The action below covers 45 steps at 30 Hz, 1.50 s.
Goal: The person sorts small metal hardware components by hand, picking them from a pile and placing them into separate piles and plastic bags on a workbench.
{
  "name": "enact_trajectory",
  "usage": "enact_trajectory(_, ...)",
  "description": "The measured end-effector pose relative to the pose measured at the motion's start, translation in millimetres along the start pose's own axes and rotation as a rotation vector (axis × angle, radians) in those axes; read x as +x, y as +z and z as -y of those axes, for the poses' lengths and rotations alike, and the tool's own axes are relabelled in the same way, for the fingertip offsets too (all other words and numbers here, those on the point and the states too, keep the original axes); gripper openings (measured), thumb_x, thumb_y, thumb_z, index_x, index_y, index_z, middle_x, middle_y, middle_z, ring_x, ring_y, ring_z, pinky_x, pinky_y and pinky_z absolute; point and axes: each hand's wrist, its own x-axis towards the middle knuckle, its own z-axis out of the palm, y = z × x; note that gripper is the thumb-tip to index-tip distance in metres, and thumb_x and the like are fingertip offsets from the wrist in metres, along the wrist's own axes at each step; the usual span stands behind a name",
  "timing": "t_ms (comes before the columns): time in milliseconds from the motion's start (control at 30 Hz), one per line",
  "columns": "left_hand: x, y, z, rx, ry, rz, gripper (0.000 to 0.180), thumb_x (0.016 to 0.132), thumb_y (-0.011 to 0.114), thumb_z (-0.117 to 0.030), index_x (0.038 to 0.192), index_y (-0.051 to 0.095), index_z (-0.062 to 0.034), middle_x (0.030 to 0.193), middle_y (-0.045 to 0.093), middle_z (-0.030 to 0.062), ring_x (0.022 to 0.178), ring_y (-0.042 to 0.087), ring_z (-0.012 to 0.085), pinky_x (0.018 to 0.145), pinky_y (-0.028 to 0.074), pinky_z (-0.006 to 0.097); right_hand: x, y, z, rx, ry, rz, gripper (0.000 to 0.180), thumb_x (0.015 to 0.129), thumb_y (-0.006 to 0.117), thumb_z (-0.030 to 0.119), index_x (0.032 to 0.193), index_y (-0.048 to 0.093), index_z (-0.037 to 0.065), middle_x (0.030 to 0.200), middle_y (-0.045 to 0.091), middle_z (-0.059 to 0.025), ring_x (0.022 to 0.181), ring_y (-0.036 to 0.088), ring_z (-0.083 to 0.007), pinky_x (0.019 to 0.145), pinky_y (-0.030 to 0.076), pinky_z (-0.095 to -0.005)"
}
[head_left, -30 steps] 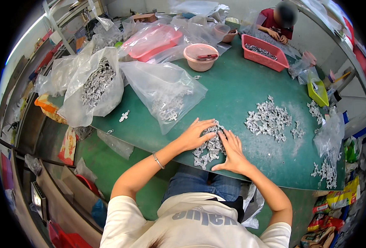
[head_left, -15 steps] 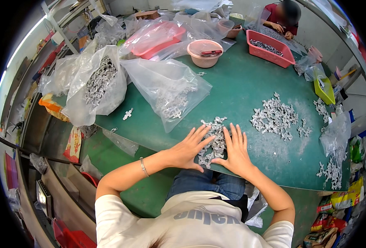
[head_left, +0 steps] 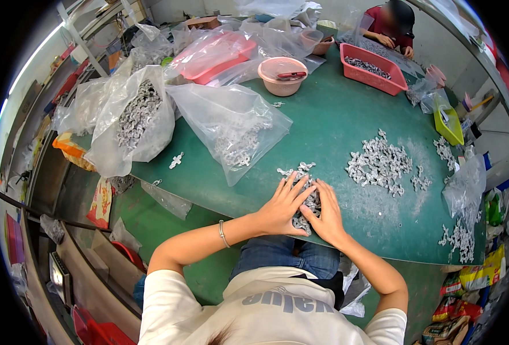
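A small heap of grey metal parts (head_left: 312, 202) lies at the near edge of the green table, between my two hands. My left hand (head_left: 280, 208) rests over the heap's left side with its fingers stretched out, covering part of it. Along the right side lies my right hand (head_left: 325, 218), fingers extended forward and thumb reaching in over the parts. Both hands are open and touch the heap without gripping a piece. Some parts stick out beyond the fingertips. A larger spread of similar parts (head_left: 379, 164) lies to the right.
A clear plastic bag of parts (head_left: 244, 141) lies left of centre, with a fuller bag (head_left: 139, 115) beyond. A pink bowl (head_left: 281, 85) and a pink basin (head_left: 374, 78) stand farther back. Another person (head_left: 389, 29) works at the far right. More parts (head_left: 460, 240) lie near the right edge.
My left hand has moved right and onto the heap, and its fingers are closer together. The gap between my hands has narrowed, squeezing the heap into a tighter strip.
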Motion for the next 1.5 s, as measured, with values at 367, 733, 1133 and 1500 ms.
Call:
enact_trajectory(367,14.7,0.5,-9.8,0.029,-0.117,-0.172,0.09,0.06,0.076,-0.019,0.137,0.031,-0.0081,0.134,0.037,0.0166,0.129,0.03,0.0378,0.104,0.025,0.051,1.0,2.6,8.4,0.25,0.12,-0.021,0.076,0.073,0.071,0.03,0.13,0.033,-0.002,0.126,0.043,-0.0206,0.118,0.04,-0.0349,0.1,0.032,-0.0425)
enact_trajectory(733,14.3,8.7,-3.2,-0.07,-0.108,-0.225,0.09,0.053,0.073,-0.007,0.135,0.035,-0.0076,0.125,0.044,0.0156,0.122,0.037,0.0363,0.101,0.029,0.046,0.1,-17.7,7.5,0.023,-0.12,0.126,0.1,0.056,0.083,0.028,0.134,0.028,-0.001,0.136,0.033,-0.0207,0.126,0.031,-0.0386,0.105,0.027,-0.0454)
enact_trajectory(1133,12.8,-2.6,-4.1,-0.061,-0.036,-0.168,0.082,0.054,0.071,-0.003,0.13,0.042,-0.0082,0.121,0.046,0.0142,0.116,0.042,0.0325,0.094,0.034,0.042,-7.6,-16.1,-8.0,-0.058,-0.22,0.074,0.072,0.06,0.071,0.004,0.124,0.039,-0.003,0.123,0.043,-0.0218,0.118,0.037,-0.0402,0.1,0.033,-0.0436)
enact_trajectory(1500,12.1,4.8,1.9,0.019,-0.026,-0.225,0.068,0.056,0.073,-0.006,0.121,0.05,-0.0094,0.115,0.049,0.0109,0.109,0.047,0.0296,0.087,0.039,0.039,2.8,-23.7,-3.6,0.049,-0.177,0.041,0.059,0.059,0.066,-0.003,0.115,0.048,-0.001,0.112,0.049,-0.0166,0.106,0.047,-0.0347,0.09,0.041,-0.0393)
